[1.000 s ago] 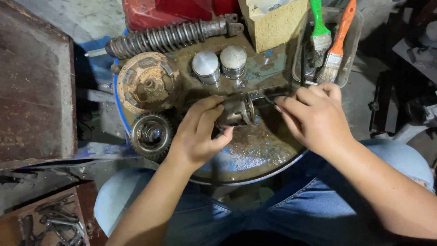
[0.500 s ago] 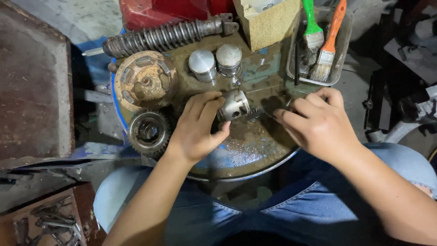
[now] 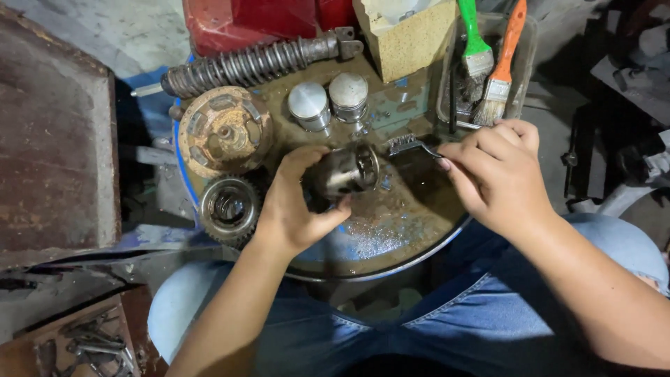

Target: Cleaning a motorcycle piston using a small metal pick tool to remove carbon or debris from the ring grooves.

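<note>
Now the dull grey metal piston [image 3: 345, 171], a short hollow cylinder, lies on its side in the left hand [image 3: 296, 202], with the thumb under it and the fingers curled over its top, so the grip is closed on it. Its open end faces toward the right hand [image 3: 499, 174]. The right hand is closed on the handle of a small wire brush [image 3: 408, 144], and the bristle end of the brush sits just beside the piston, a little beyond it; I cannot tell if they touch.

As a judgement, the cleaning is in the middle: the piston looks still dark and stained, while two cleaner silver pistons [image 3: 328, 103] stand upright beyond the hands. A rusty round clutch plate [image 3: 223, 130] and a toothed gear ring [image 3: 229, 207] lie to the outside of the left hand and look not cleaned.

All of this rests on the round drum top [image 3: 391, 237], which serves as the table; it is brown with rust, wet and oily, with a blue rim. Beyond it lie a coiled shock absorber spring [image 3: 255, 64] and a clear plastic tray [image 3: 525, 52] with two paint brushes, one green [image 3: 474, 42] and one orange [image 3: 504, 59]. The floor around is grey concrete, cluttered and dirty.
</note>
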